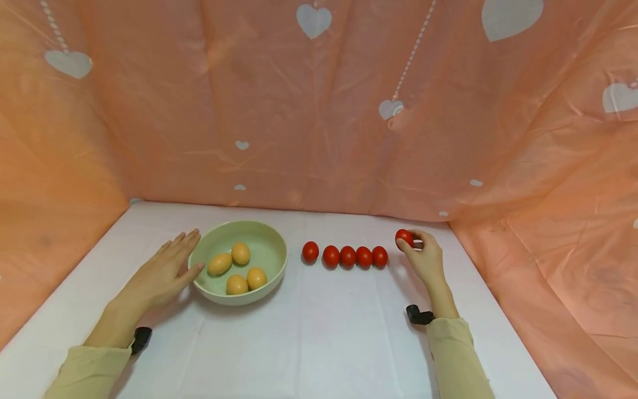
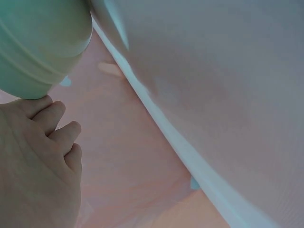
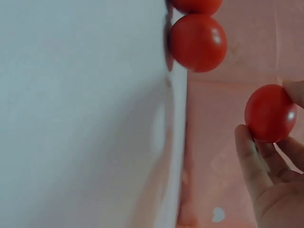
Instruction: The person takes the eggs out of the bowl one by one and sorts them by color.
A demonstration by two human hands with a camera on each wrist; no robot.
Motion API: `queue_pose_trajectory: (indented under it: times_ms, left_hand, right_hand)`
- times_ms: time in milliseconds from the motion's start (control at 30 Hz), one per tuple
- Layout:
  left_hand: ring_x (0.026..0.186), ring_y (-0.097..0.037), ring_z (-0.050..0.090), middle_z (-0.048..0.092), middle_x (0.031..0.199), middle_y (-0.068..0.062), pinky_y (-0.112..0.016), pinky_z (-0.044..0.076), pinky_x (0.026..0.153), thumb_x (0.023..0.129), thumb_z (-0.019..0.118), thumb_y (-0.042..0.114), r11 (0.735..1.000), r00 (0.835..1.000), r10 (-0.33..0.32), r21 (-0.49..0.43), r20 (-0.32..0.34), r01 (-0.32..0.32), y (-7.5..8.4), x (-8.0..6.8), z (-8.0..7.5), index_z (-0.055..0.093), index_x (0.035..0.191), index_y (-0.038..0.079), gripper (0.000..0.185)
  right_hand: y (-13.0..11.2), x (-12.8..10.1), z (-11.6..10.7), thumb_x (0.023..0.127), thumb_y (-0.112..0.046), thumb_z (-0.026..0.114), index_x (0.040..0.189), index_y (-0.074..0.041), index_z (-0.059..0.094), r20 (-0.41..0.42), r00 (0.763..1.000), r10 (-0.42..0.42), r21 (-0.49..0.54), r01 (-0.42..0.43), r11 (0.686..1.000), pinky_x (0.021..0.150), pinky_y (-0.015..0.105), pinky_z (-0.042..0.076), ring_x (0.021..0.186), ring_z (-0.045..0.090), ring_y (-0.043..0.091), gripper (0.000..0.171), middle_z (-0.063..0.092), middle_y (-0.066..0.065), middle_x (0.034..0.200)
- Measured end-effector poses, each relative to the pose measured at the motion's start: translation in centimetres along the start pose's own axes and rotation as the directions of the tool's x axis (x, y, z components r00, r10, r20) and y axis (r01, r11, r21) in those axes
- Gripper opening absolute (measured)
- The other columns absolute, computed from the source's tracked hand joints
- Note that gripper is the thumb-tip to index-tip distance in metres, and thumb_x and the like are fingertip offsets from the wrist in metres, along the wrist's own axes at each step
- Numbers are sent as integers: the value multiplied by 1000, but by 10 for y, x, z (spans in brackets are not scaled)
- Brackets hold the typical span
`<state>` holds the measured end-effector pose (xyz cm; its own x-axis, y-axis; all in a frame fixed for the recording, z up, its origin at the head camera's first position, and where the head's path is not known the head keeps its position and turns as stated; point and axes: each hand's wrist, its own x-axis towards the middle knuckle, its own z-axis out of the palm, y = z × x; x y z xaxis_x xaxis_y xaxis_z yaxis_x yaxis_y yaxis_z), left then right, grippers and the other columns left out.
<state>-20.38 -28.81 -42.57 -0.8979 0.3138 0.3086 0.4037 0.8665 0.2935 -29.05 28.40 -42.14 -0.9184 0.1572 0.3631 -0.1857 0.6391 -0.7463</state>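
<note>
Altogether six tomatoes (image 1: pixel 347 256), four eggs (image 1: pixel 237 268), one bowl (image 1: pixel 276 266).

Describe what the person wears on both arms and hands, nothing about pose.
Both hands, the left hand and the right hand, are bare, with no gloves or rings visible. Each arm has a pale yellowish-beige long sleeve, the left sleeve and the right sleeve, ending at the wrist. A small black device sits at the left wrist and another black device at the right.
</note>
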Motion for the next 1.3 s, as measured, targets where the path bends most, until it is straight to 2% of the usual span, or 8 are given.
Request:
queue_pose_trajectory:
  times_ms: [200,333,467,600,667,733,967,1300]
  left_hand:
    - [149,-52,30,32,163,-29,-58,18,127,107,55,39,1000,1000,-4,-3,1,4,1,1,-2,31,159,-7,73]
    - [148,-53,31,34,162,-29,-57,18,128,107,56,38,1000,1000,8,-4,-13,-8,1,0,0,32,158,-8,73]
    - [148,-53,32,35,162,-29,-57,18,127,107,57,37,1000,1000,16,-1,-21,-16,0,1,0,33,158,-9,72]
    - [148,-53,32,35,162,-29,-59,19,127,107,57,37,1000,1000,15,-2,-19,-15,-1,1,1,33,158,-9,72]
    - [148,-53,32,35,162,-30,-59,19,127,107,57,37,1000,1000,14,-3,-17,-15,-1,1,1,33,158,-9,73]
    - [148,-53,32,35,162,-30,-59,19,127,107,57,37,1000,1000,16,-2,-18,-16,-2,1,2,33,158,-9,72]
    - [149,-52,32,34,163,-29,-59,19,127,107,56,37,1000,1000,15,-3,-17,-15,-1,1,1,33,158,-8,72]
    - [149,-53,31,33,163,-29,-58,18,127,107,56,37,1000,1000,6,-8,-6,-6,-1,1,1,32,158,-9,73]
  right_hand:
    - [7,0,-1,101,-28,69,133,-1,63,81,993,85,-57,-81,995,86,26,53,112,69,39,43,68,25,123]
    - [11,-1,1,103,-31,65,137,-2,61,152,980,126,-86,-114,990,85,25,54,112,69,39,45,66,26,127]
    - [12,-1,1,104,-27,62,139,-2,60,197,972,126,-112,-105,988,80,25,55,106,70,39,43,66,28,128]
    - [14,1,1,106,-26,60,140,-4,60,253,962,107,-150,-70,986,88,39,56,109,68,41,41,66,29,129]
    - [15,2,2,106,-26,60,140,-4,61,274,957,101,-163,-57,985,89,42,55,111,66,42,40,66,30,129]
    - [16,2,3,106,-26,61,139,-4,61,288,953,99,-165,-52,985,85,37,55,106,68,39,40,66,29,129]
    - [16,3,5,105,-20,62,139,1,61,317,943,98,-124,-61,990,70,22,55,69,75,20,40,65,31,127]
    - [14,2,7,105,-21,62,142,2,60,337,936,100,-137,-56,989,71,22,55,67,74,17,44,65,31,127]
